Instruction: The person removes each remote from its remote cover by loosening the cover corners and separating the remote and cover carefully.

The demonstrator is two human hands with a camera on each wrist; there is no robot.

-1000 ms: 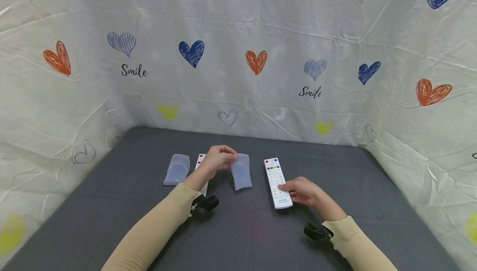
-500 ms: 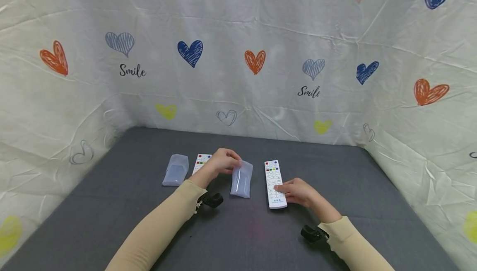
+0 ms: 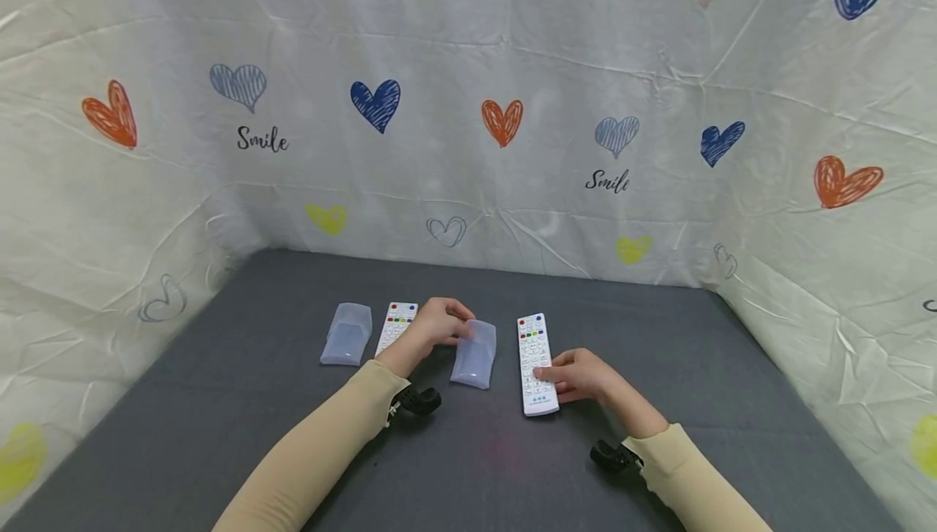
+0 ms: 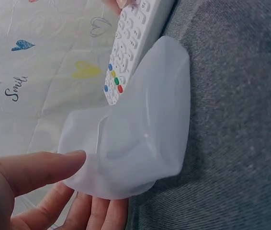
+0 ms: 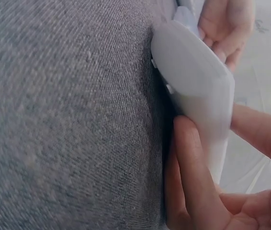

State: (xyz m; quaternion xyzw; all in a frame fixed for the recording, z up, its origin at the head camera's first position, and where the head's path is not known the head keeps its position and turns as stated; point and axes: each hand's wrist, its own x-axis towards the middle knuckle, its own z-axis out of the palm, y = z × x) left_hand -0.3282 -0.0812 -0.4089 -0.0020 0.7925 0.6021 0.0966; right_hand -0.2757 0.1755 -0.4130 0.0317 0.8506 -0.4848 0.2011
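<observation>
My left hand [image 3: 437, 326] pinches the far end of a translucent silicone remote cover [image 3: 474, 355], which lies on the dark grey table [image 3: 483, 467]; the left wrist view shows thumb and fingers on the cover [image 4: 140, 134]. My right hand [image 3: 578, 375] grips the near half of a white remote [image 3: 534, 361] lying flat beside the cover. In the right wrist view the fingers curl round the remote's [image 5: 197, 91] edge. In the left wrist view the white remote [image 4: 133, 48] lies just beyond the cover.
A second white remote [image 3: 396, 326] and a second translucent cover [image 3: 347, 333] lie left of my left hand. White cloth walls printed with hearts [image 3: 468, 109] enclose the table at the back and on both sides.
My left hand has lowered the cover and drawn it right and nearer, uncovering more of the left remote. My right hand has slid its remote slightly left, closer to the cover.
</observation>
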